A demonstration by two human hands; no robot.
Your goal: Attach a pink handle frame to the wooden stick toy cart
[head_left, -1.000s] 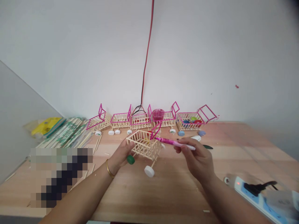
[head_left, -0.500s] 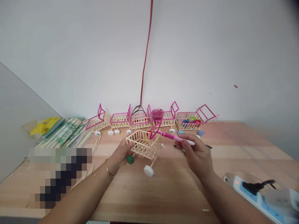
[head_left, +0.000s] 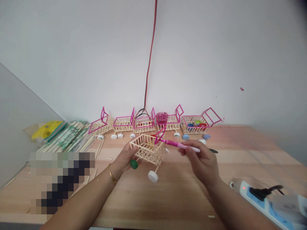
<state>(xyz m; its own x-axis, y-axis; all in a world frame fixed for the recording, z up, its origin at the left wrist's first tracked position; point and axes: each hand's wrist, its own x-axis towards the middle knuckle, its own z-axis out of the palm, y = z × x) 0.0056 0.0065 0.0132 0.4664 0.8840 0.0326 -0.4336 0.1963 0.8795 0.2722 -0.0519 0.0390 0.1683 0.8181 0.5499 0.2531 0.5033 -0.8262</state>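
Note:
My left hand (head_left: 123,159) grips a small stick-built cart (head_left: 147,149) from its left side and holds it tilted above the wooden table (head_left: 168,191). The cart has a green cap wheel (head_left: 134,164), a white cap wheel (head_left: 153,176) and a pink handle frame at its far right corner. My right hand (head_left: 202,161) holds a pink marker (head_left: 179,145) whose tip touches that pink handle. A gold bangle circles my left wrist.
A row of finished pink-edged stick carts (head_left: 144,123) lines the wall, with loose bottle caps beside them. Packs of sticks (head_left: 69,135) lie at the left. A power strip (head_left: 266,199) with a black plug sits at the right front. A red cable (head_left: 150,60) hangs down the wall.
The marker tip shifted slightly up and down along the cart's pink handle. My right hand moved a little with it. The left hand and cart stayed nearly still.

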